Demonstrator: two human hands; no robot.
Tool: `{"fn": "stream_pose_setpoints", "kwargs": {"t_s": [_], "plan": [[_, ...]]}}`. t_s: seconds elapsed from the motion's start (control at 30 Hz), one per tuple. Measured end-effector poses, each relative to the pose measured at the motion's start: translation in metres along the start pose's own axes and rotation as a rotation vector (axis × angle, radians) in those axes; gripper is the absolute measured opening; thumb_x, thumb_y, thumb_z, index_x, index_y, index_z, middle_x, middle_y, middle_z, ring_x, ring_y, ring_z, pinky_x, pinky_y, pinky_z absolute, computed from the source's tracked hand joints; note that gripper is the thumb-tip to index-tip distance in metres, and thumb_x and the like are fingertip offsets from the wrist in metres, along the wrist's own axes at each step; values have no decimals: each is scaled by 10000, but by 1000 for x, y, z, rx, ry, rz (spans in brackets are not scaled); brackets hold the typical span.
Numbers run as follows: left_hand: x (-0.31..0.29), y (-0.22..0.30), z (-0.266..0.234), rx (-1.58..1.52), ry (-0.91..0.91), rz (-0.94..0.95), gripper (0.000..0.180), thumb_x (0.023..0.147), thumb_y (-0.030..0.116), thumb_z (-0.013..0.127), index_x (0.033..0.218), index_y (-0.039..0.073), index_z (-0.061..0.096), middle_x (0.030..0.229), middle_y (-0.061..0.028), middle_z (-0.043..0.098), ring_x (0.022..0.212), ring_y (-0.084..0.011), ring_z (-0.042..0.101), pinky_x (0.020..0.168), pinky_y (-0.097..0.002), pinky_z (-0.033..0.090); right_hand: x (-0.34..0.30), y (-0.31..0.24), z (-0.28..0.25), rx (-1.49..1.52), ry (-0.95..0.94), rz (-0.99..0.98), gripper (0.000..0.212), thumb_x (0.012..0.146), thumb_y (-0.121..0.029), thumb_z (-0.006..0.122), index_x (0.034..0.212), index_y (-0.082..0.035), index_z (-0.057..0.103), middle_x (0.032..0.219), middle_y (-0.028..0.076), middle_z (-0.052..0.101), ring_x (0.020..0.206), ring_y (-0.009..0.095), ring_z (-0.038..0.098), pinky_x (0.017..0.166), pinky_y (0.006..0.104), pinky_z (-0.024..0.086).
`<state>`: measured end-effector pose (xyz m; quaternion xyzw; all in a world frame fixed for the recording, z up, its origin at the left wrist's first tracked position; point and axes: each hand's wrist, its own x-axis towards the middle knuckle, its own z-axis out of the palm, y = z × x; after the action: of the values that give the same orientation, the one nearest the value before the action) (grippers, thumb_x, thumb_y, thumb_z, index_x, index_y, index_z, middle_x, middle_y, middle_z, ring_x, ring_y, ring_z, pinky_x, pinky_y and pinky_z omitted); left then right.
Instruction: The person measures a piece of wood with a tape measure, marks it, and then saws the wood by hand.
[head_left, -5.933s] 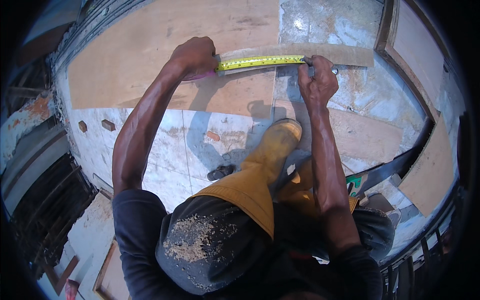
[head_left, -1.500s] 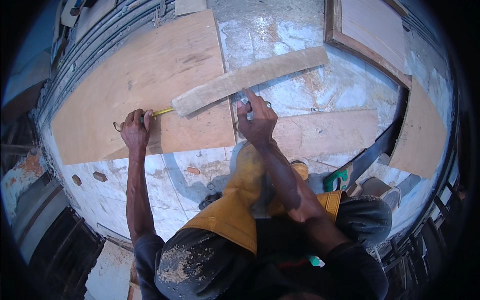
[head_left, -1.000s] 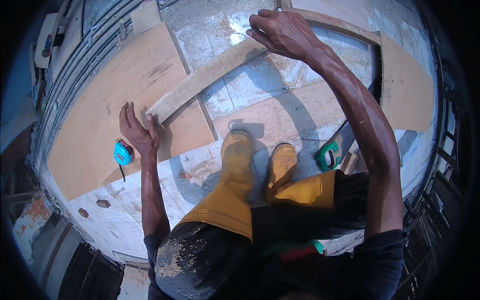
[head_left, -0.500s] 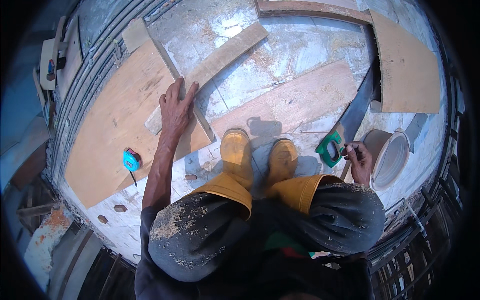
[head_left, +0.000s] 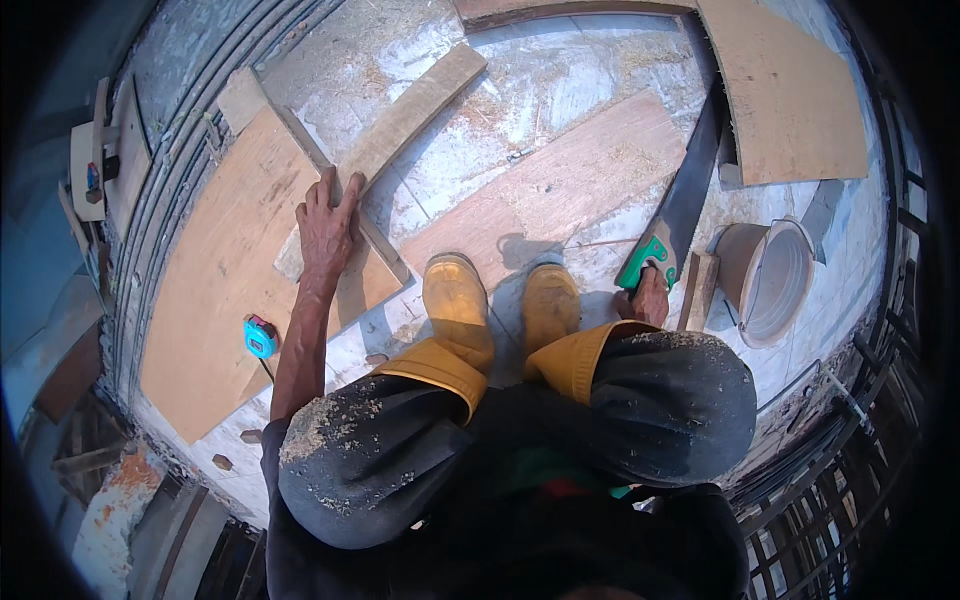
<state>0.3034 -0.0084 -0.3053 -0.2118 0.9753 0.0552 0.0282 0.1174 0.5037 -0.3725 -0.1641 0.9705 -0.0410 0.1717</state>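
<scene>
Saw handle (head_left: pixel 637 262), part-hidden, seemingly in right hand (head_left: pixel 650 299).

The person's left hand (head_left: pixel 328 225) lies over a long, narrow, grey-brown wooden board (head_left: pixel 415 108) crossing a tan plywood sheet (head_left: pixel 215 290); the right hand (head_left: pixel 649 298) grips the green handle (head_left: pixel 648 256) of a long, dark-bladed handsaw (head_left: pixel 690 190).

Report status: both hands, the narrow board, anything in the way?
Left hand resting on narrow board. Right hand on green handle of saw. Board across plywood sheet's edge. Tape measure on the sheet, apart from board.
</scene>
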Motion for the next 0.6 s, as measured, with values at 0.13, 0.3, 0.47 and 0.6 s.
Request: {"fn": "stream_pose_setpoints", "kwargs": {"t_s": [0.13,0.3,0.47,0.6], "plan": [[3,-7,-6,-1,2,-1,590,869,95,641,1411,280,501,1476,-149,431,1243,-346,479,953,-491,400,-22,2,-4,428,392,-44,601,705,-319,746,1183,-1,569,1003,179,622,914,374,636,774,468,516],[-2,-34,-5,22,0,-17,597,863,97,651,1410,284,501,1474,-142,432,1249,-351,477,960,-495,402,-52,21,-41,422,503,-40,680,693,-425,766,1186,3,571,955,137,614,869,315,620,745,424,501],[16,-54,-13,39,47,94,569,883,109,638,1407,283,502,1459,-127,442,1266,-339,475,964,-499,404,-78,46,-106,424,538,20,767,682,-531,785,1188,6,574,907,95,607,824,256,605,716,380,485],[21,-63,-24,12,-31,48,642,830,12,611,1410,263,500,1484,-136,422,1307,-350,454,1003,-495,401,-95,45,-198,449,526,8,841,673,-615,800,1190,9,576,868,62,600,787,209,592,692,344,473]]}}
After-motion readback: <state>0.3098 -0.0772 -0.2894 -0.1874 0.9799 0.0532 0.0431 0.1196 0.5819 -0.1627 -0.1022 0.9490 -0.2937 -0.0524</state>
